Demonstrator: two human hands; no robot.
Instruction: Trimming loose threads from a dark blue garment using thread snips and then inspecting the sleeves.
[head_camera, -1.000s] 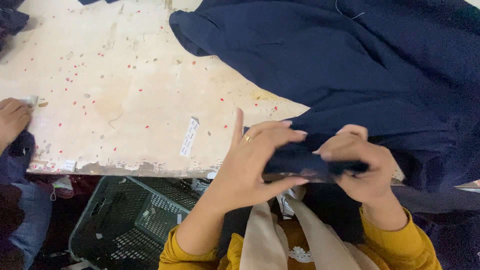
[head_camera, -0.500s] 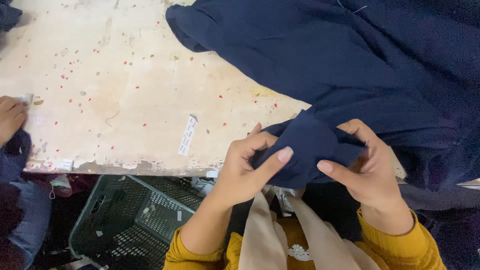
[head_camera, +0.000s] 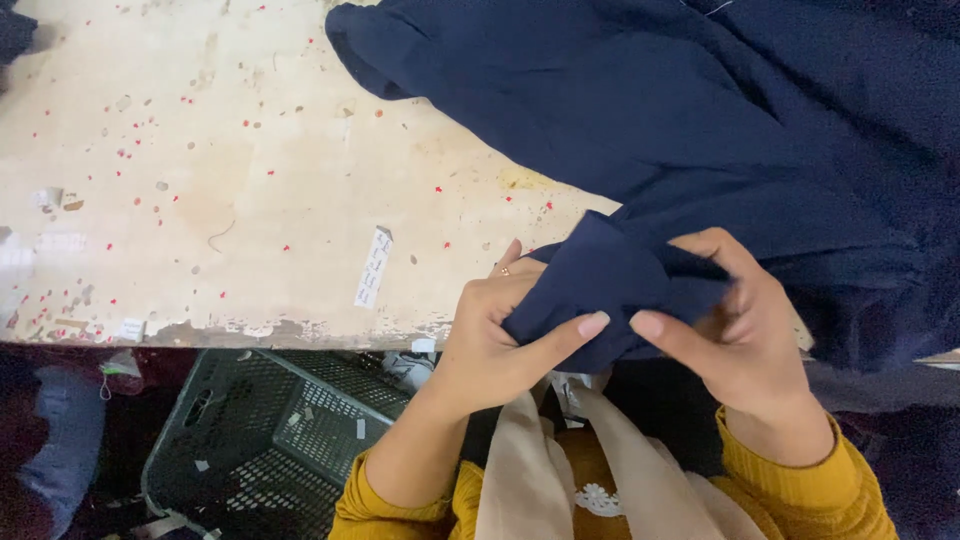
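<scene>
Head view: the left hand (head_camera: 490, 335) and the right hand (head_camera: 735, 320) meet at the near edge of the worn table (head_camera: 200, 200), both closed on a bunched corner of the dark navy garment (head_camera: 620, 285). The left thumb presses the fold from below while the left fingers wrap behind it; the right thumb pinches the same fold from the other side, its fingers curled over the top. The rest of the garment lies spread across the table's right half (one rounded end reaches toward the far side). For a clean result, keep both thumbs close together on the fold, hold the cloth taut between them, and let the bulk rest on the table so its weight does not drag. A dark plastic crate (head_camera: 270, 430) sits below the table edge; a small paper label (head_camera: 372, 268) lies near the left hand.
</scene>
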